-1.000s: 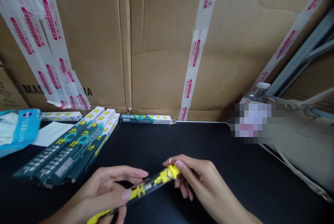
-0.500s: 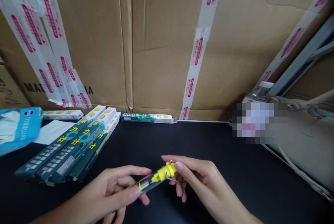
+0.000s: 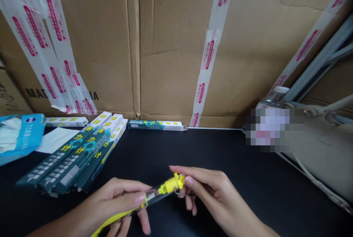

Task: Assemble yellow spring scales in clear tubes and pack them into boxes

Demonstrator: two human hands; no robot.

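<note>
A slim clear tube tool (image 3: 154, 194) with yellow parts lies slanted between my hands, low over the black table (image 3: 226, 148). My left hand (image 3: 121, 202) is closed on its lower body, thumb on top. My right hand (image 3: 204, 189) pinches the yellow cap end (image 3: 172, 184), where a small metal ring shows. A yellow strip runs from the tool's lower end toward the bottom edge.
Several long dark green boxes (image 3: 77, 152) lie side by side at the left, and one more box (image 3: 157, 124) rests against the taped cardboard wall (image 3: 171, 45). A blue packet (image 3: 19, 135) and white paper sit far left. A beige bag (image 3: 317, 152) fills the right side.
Both hands have shifted slightly while keeping hold of the tool. The yellow strip at its lower end, hidden half a second ago, shows again.
</note>
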